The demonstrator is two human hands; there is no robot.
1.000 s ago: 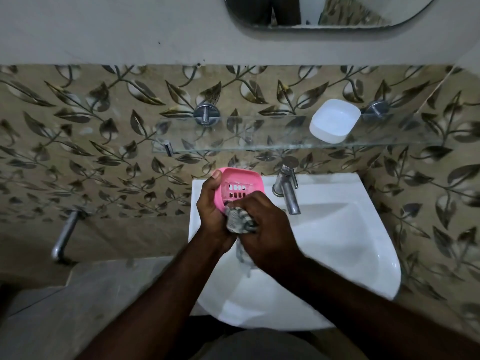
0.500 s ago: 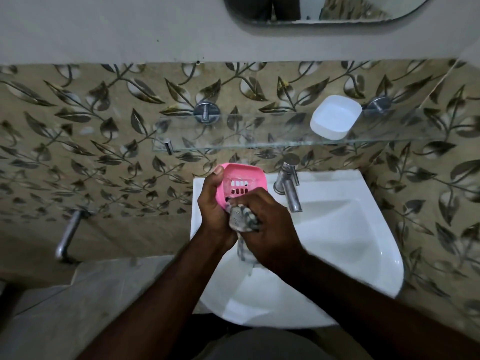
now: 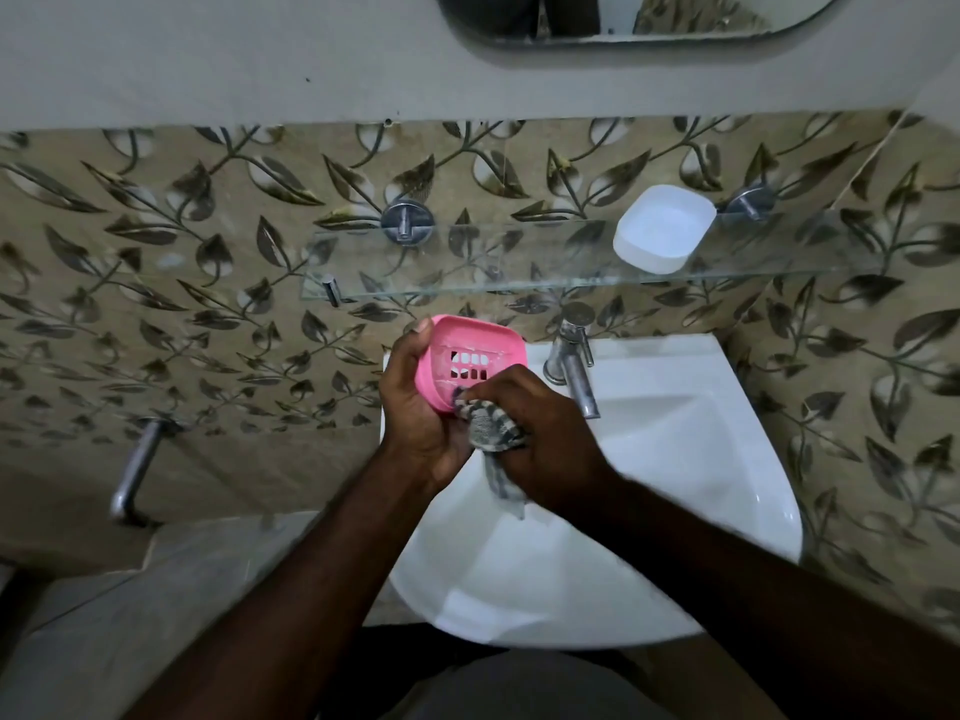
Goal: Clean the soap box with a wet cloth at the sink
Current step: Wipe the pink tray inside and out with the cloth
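I judge this to be the middle of the wiping step. My left hand (image 3: pixel 421 407) grips the soap box (image 3: pixel 480 343) by its left edge, fingers curled round the rim, and holds it in the centre of the frame, just above the back left corner of the sink (image 3: pixel 691 459). The box is tilted so that its open inside faces me. My right hand (image 3: pixel 550 444) is closed round the cloth (image 3: pixel 491 426) and presses a bunched wad of it against the lower edge of the box, while a loose tail hangs down toward the basin.

The box is pink moulded plastic with rounded corners and a slotted floor. Pale streaks show between the slots, probably soap residue, so I would next push the cloth up across that grid and into the corners while the left hand braces the thin shell against the pressure.

The cloth is striped grey and white, limp and soft; I cannot tell how wet it is. The sink is glossy white ceramic. The tap (image 3: pixel 571 371) at centre right is dull metal, and no water is visibly running. Above it a glass shelf (image 3: pixel 519 262) carries a white plastic dish (image 3: pixel 662 228), possibly the other half of the box.
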